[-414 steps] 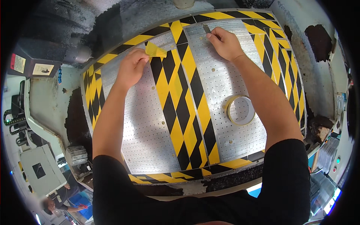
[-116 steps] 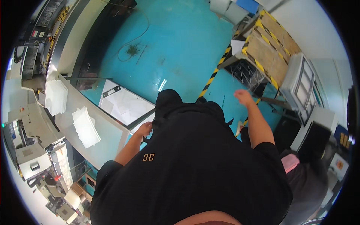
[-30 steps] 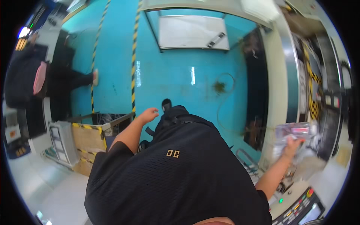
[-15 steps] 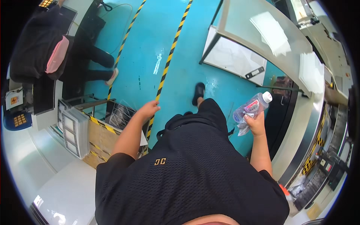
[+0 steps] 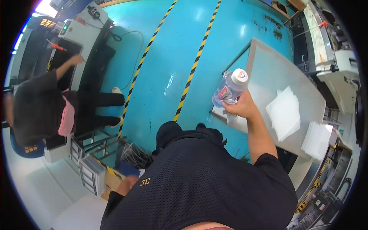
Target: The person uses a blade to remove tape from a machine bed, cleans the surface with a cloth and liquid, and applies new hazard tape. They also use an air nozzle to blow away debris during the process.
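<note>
My right hand [image 5: 238, 107] is raised in front of me and grips a clear plastic bottle [image 5: 229, 87] with a white cap, together with a bit of crumpled white tissue under the fingers. The bottle tilts up and to the right over the edge of a grey table [image 5: 268, 73]. My left hand is mostly hidden behind my black shirt; only part of that arm [image 5: 125, 185] shows low at my left side, so I cannot tell its fingers.
Stacks of white sheets [image 5: 284, 113] lie on the grey table. Yellow-black floor lines [image 5: 189, 76] cross the teal floor. Another person [image 5: 42, 109] in black stands at a machine [image 5: 82, 38] on the left. A wire rack and cart [image 5: 96, 168] stand beside my left leg.
I have turned; the table now lies to my right. My right hand has lifted the bottle higher. My left arm has dropped from outstretched to my side.
</note>
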A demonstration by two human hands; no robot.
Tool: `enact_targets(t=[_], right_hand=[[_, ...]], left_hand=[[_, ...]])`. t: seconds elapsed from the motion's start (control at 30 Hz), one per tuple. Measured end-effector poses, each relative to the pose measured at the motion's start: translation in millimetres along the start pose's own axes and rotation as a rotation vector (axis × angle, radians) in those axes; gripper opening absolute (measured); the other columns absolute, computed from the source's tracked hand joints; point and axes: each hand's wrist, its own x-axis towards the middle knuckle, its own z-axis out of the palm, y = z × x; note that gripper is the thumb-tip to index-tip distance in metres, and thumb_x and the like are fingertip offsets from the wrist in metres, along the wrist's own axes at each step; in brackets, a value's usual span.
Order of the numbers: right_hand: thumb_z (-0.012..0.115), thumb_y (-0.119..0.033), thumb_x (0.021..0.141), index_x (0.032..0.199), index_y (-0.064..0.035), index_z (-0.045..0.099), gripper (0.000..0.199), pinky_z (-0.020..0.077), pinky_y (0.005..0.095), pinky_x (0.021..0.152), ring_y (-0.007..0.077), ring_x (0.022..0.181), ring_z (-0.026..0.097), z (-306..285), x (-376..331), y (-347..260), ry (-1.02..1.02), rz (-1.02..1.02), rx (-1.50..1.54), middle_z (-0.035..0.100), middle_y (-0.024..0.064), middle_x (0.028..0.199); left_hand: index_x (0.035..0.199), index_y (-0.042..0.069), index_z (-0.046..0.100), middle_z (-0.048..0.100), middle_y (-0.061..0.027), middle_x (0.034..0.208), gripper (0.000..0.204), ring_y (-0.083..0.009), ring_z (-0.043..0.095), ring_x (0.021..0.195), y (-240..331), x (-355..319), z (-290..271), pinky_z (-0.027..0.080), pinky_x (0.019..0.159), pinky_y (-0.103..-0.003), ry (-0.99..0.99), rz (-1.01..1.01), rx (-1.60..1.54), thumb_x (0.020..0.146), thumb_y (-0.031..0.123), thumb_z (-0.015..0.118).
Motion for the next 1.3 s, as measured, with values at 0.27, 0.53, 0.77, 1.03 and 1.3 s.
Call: enact_targets(t=[0.27, 0.53, 0.77, 1.03, 1.3], right_hand=[[0.08, -0.004, 0.067, 0.144, -0.0041, 0.033, 0.09, 0.0437, 0.038, 0.103, 0.0192, 0.122, 0.052, 12.1, 236.3, -14.2, -0.078, 0.016, -0.047, 0.051, 0.0081, 0.13], [0.078, -0.002, 0.066, 0.143, -0.0029, 0.032, 0.09, 0.0454, 0.0385, 0.102, 0.0202, 0.118, 0.055, 10.0, 443.9, -72.6, 0.059, 0.065, -0.024, 0.054, 0.0091, 0.126], [0.077, -0.002, 0.067, 0.136, -0.0025, 0.04, 0.078, 0.0496, 0.0364, 0.094, 0.0179, 0.107, 0.06, -97.2, 583.3, -94.0, 0.264, 0.006, -0.016, 0.057, 0.0072, 0.116], [0.075, 0.0, 0.067, 0.12, -0.0034, 0.048, 0.06, 0.0527, 0.0324, 0.084, 0.013, 0.094, 0.061, -275.0, 840.9, -147.0, 0.204, 0.013, -0.036, 0.059, 0.0037, 0.102], [0.07, 0.005, 0.069, 0.109, -0.0023, 0.057, 0.043, 0.0544, 0.0305, 0.075, 0.0143, 0.084, 0.063, -403.7, 1100.9, -233.8, 0.122, -0.072, -0.186, 0.063, 0.0043, 0.095]], left_hand=[[0.084, 0.009, 0.067, 0.065, -0.0089, 0.079, 0.014, -0.023, 0.066, 0.073, 81.4, 97.7, -191.0, 0.053, 0.061, -0.042, 0.426, 0.309, 0.615, 0.08, 0.022, 0.065], [0.084, 0.006, 0.065, 0.062, -0.0075, 0.073, 0.018, -0.0239, 0.06, 0.062, 209.1, 128.1, -646.9, 0.051, 0.059, -0.04, 0.694, 0.266, 0.11, 0.087, 0.02, 0.054], [0.119, 0.0, 0.064, 0.068, -0.0213, 0.113, 0.041, -0.0358, 0.065, 0.107, 593.0, 69.5, -940.0, 0.051, 0.093, -0.042, 0.994, 0.646, -0.074, 0.086, 0.025, 0.06], [0.1, 0.001, 0.069, 0.069, -0.0214, 0.105, 0.032, -0.0376, 0.065, 0.098, 684.0, 132.8, -945.2, 0.052, 0.086, -0.046, 0.758, 0.188, -0.001, 0.086, 0.028, 0.06], [0.12, 0.01, 0.066, 0.069, -0.0119, 0.103, 0.039, -0.028, 0.067, 0.084, 717.5, 159.1, -922.9, 0.055, 0.07, -0.046, 0.146, -0.353, -0.541, 0.094, 0.038, 0.059]])
